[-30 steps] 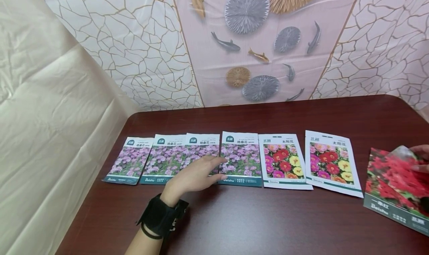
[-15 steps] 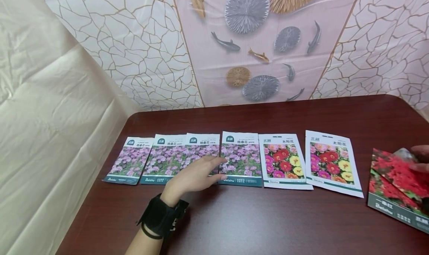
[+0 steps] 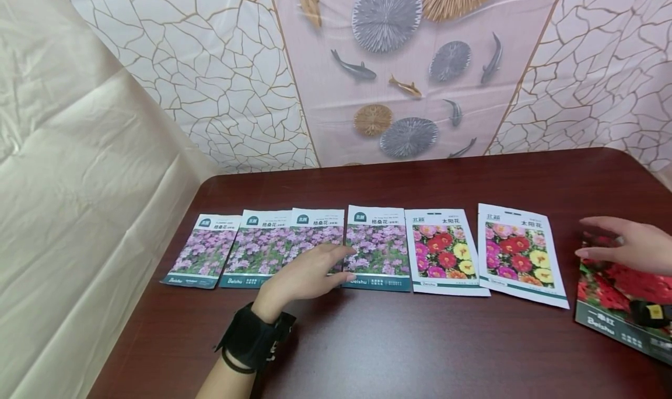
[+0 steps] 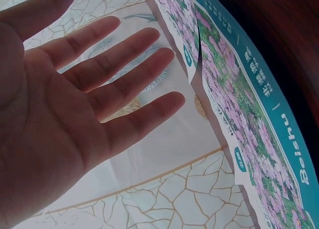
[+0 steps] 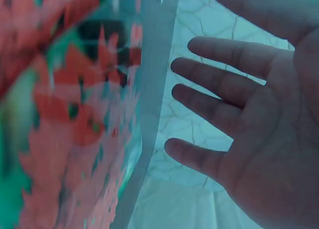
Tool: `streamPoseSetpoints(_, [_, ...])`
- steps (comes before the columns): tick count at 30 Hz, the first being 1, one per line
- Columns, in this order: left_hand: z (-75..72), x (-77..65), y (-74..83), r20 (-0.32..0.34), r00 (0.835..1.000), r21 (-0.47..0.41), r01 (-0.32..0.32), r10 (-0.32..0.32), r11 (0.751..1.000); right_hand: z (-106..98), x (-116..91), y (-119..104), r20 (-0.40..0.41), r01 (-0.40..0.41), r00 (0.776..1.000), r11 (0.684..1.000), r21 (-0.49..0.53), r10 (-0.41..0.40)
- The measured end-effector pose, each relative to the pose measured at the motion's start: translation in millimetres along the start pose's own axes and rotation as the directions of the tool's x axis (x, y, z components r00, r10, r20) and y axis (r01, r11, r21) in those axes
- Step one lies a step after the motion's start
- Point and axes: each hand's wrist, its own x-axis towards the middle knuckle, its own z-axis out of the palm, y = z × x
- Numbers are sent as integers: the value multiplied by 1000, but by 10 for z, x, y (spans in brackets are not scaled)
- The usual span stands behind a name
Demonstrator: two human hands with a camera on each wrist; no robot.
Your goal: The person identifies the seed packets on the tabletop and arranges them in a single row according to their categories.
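My left hand (image 3: 307, 273) hovers with relaxed, straight fingers over the row of purple-flower seed packets (image 3: 378, 250), near the seam between two of them. In the left wrist view its palm (image 4: 55, 124) shows nothing held, with purple packets (image 4: 224, 79) beyond the fingertips. At the right, my right hand (image 3: 632, 247) spreads its fingers above red-flower seed packets (image 3: 604, 305), which appear overlapped. Seen from the right wrist, that hand's bare palm (image 5: 274, 124) and straight fingers stand apart from a red packet (image 5: 79, 119). Part of the red packets is hidden by the hand and the frame edge.
Two seed packets with mixed flowers, one (image 3: 446, 253) beside the purple row and another (image 3: 520, 259) right of it, lie between the hands. The dark red-brown table (image 3: 367, 340) ends at a patterned cloth wall behind and a cream cloth (image 3: 105, 200) on the left.
The red packets have shifted slightly right. My right hand has let go of them and come left into view over them, fingers spreading. My left hand has stayed in place.
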Motion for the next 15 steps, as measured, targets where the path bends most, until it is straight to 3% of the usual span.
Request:
streamPoseSetpoints(6, [-1, -1, -2, 3, 1000, -3, 4, -4, 1000, -96, -50, -407, 62, 78, 995, 997, 27, -79])
streamPoseSetpoints(15, [-2, -8, 1, 5, 1000, -2, 14, -14, 1000, 17, -7, -543, 102, 145, 984, 989, 21, -147])
